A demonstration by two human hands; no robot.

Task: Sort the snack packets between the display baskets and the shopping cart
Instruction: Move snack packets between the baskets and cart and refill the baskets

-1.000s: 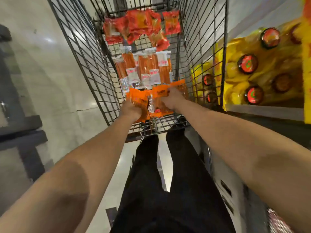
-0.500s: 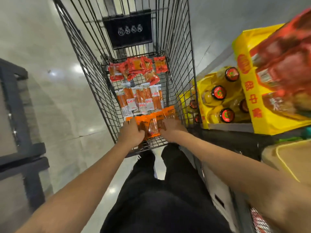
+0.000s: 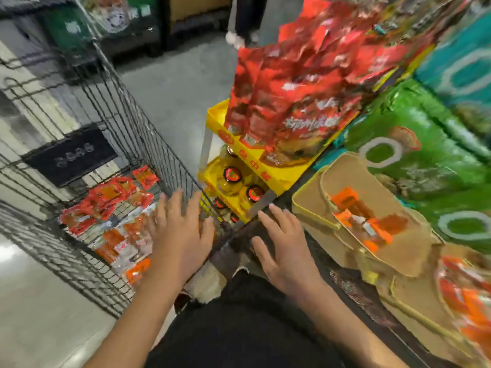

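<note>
While orange snack packets [image 3: 117,235] are lying in the black wire shopping cart [image 3: 79,107], the left hand [image 3: 180,232] and right hand [image 3: 284,251] are hovering with fingers [image 3: 170,205] spread wide, holding nothing.

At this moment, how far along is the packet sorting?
Done: rows of red and orange snack packets lie in the shopping cart. In hand: nothing; the left hand and right hand are both open and empty. Left: a few orange packets in the tan display basket and more in the nearer basket.
</note>
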